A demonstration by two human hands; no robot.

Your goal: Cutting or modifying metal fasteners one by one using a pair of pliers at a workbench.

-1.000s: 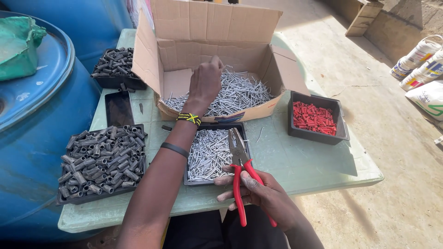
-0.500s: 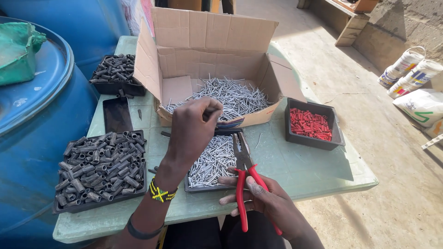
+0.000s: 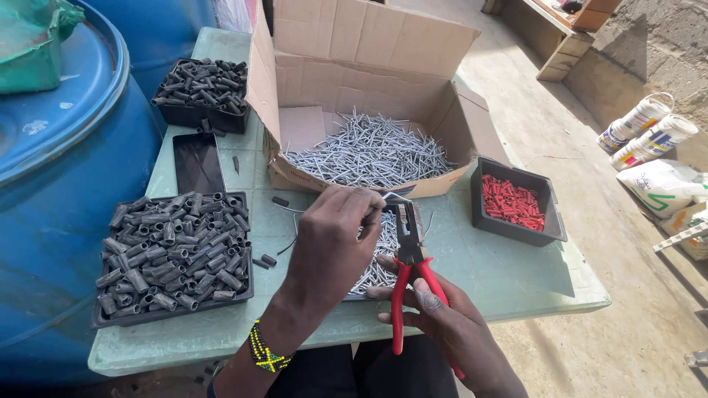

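The left hand has come back from the cardboard box at the top of the frame and now sits at centre, fingers pinched on a thin metal nail brought to the nose of the red-handled pliers. The right hand, lower centre, grips the handles — as it did a second ago. A nail has been fetched and presented to the tool. Below both lies the small tray of nails; black sleeves fill the left tray, red plugs the right.
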